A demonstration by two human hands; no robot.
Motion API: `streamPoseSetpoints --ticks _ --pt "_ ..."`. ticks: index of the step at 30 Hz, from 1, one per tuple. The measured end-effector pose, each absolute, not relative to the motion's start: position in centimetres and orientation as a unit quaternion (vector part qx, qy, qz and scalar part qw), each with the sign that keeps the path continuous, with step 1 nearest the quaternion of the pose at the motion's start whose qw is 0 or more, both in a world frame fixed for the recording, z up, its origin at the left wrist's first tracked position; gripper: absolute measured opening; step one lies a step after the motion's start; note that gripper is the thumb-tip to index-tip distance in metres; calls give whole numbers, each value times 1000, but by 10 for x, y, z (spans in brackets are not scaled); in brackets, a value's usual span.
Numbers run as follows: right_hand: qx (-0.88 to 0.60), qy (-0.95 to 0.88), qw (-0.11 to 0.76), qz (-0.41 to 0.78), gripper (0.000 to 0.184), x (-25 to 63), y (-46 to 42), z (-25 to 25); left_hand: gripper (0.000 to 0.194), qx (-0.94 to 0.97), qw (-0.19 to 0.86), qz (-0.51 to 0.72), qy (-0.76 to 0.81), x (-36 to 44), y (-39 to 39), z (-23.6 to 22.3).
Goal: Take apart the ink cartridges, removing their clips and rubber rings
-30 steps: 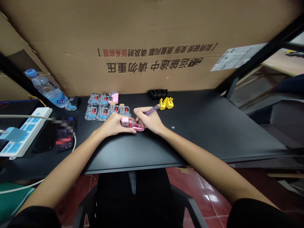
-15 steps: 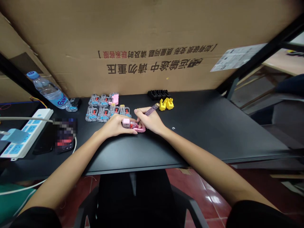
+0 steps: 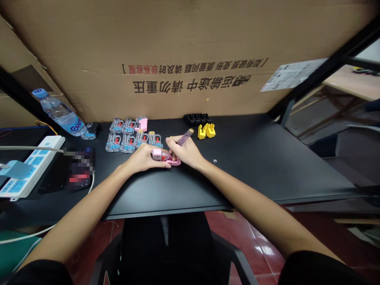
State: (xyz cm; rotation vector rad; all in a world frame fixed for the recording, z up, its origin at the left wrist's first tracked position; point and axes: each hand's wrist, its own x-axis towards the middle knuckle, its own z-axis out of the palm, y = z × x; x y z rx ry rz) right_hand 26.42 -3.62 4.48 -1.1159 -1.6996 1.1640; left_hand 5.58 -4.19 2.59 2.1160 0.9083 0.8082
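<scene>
My left hand is closed around a small pink and clear plastic piece with a red part inside, holding it low over the black table. Pinched in my right hand is a slim screwdriver-like tool with a purple see-through handle and a gold end. It slants up to the right, and its lower end is hidden by my fingers at the pink piece. Just behind my left hand, several clear plastic pieces with red and blue parts lie in two rows. One of the back row has a pink part.
Yellow plastic parts and a row of black parts lie behind my right hand. On the left are a water bottle, a white power strip and cables. A cardboard sheet stands along the back edge.
The purple tool stands a little more upright in my right hand. Both hands stay on the pink piece, and the whole view has shifted slightly.
</scene>
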Motion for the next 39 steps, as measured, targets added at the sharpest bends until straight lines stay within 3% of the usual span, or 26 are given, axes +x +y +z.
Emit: streamPoseSetpoints --ticks 17,26,32,39 --pt "-486 -577 380 535 31 264 -23 43 53 820 343 304 343 58 -43 23" --pt "-412 -709 420 387 46 263 -35 41 41 831 292 319 349 57 -42 27" --pt "-484 -607 406 482 33 258 -24 36 46 835 280 330 340 55 -40 21" --pt "-492 -548 399 546 30 262 -15 33 47 838 283 326 335 55 -39 20"
